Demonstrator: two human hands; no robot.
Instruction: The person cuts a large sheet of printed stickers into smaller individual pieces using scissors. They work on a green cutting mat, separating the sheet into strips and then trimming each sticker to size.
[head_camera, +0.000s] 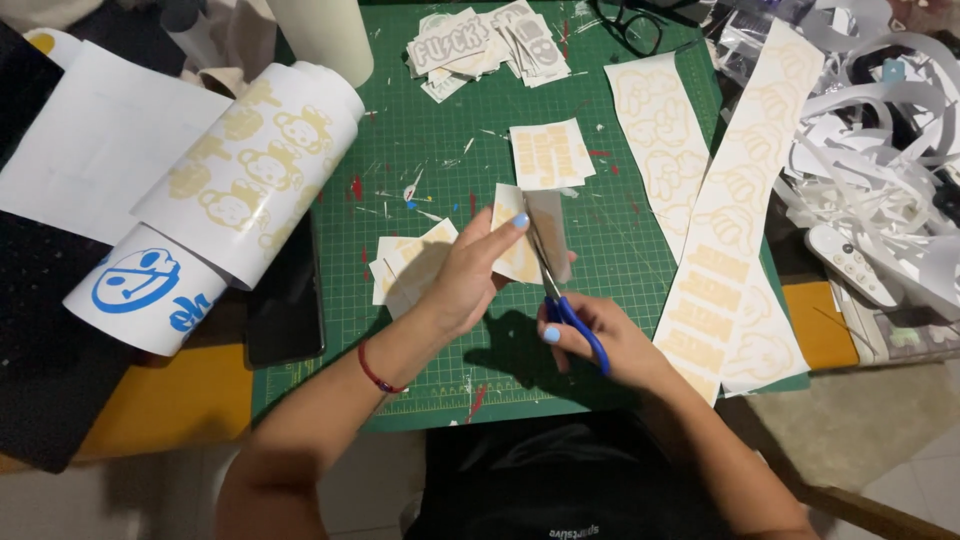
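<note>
My left hand (466, 272) pinches a small white sheet with pale yellow printing (512, 256) above the green cutting mat (440, 150). Blue-handled scissors (560, 290) are gripped in my right hand (600, 338), their blades cutting upward into that sheet. Under my left hand lies a small stack of cut pieces (405, 262). Another cut piece with yellow lettering (548, 154) rests on the mat just beyond the scissors.
Long printed strips (720, 230) lie to the right, white offcut scraps (880, 130) and a white remote (850, 262) beyond them. Rolled sheets with yellow figures (250, 160) and a blue design (140, 285), and a black phone (288, 300), sit left. Cut stickers (480, 45) and glasses (635, 25) lie at the back.
</note>
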